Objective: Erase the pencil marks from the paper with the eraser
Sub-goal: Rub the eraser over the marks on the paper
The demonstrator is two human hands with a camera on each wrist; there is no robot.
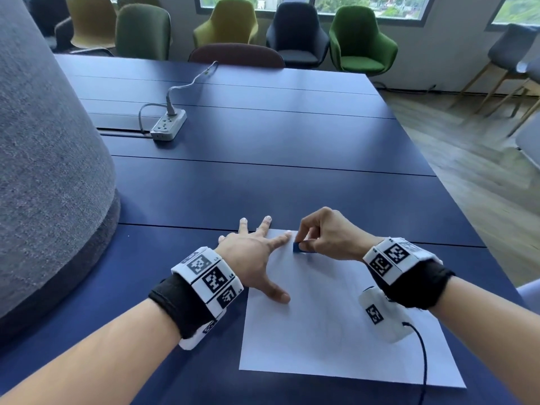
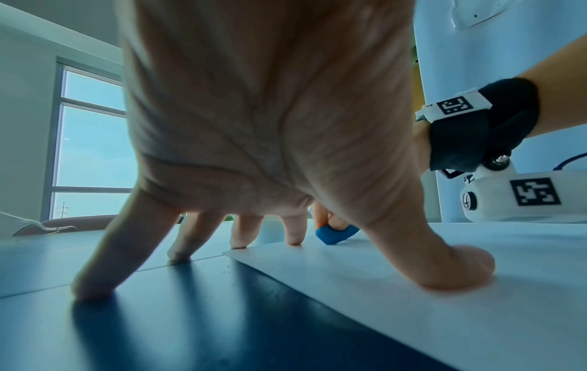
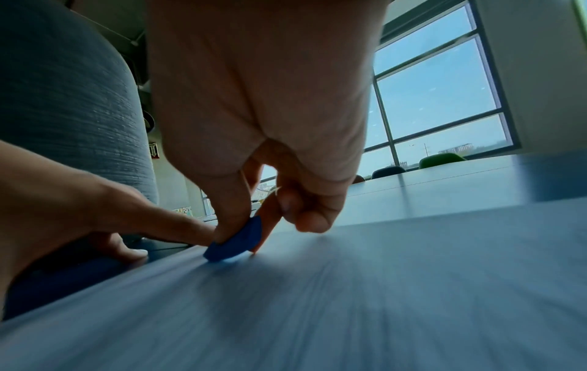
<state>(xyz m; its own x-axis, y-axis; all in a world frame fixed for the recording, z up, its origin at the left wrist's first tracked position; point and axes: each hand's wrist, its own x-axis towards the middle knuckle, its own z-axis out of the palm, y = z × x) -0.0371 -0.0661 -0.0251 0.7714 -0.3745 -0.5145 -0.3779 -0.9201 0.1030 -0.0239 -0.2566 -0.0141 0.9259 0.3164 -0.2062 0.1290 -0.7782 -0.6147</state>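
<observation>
A white sheet of paper (image 1: 336, 323) lies on the dark blue table (image 1: 263, 176), with faint pencil marks barely visible near its middle. My right hand (image 1: 324, 232) pinches a small blue eraser (image 1: 299, 247) and presses it onto the paper near the far edge. The same eraser (image 3: 236, 239) sits tilted between thumb and fingertips in the right wrist view, and the eraser (image 2: 335, 233) shows behind my left palm. My left hand (image 1: 254, 252) lies spread flat, its thumb (image 2: 451, 266) and index finger on the paper, the other fingers on the table.
A white power strip (image 1: 168, 125) with its cable lies at the back left of the table. A large grey fabric-covered column (image 1: 43, 159) stands at the left edge. Chairs (image 1: 359, 39) line the far side. A black cable (image 1: 423, 361) trails from my right wrist over the paper.
</observation>
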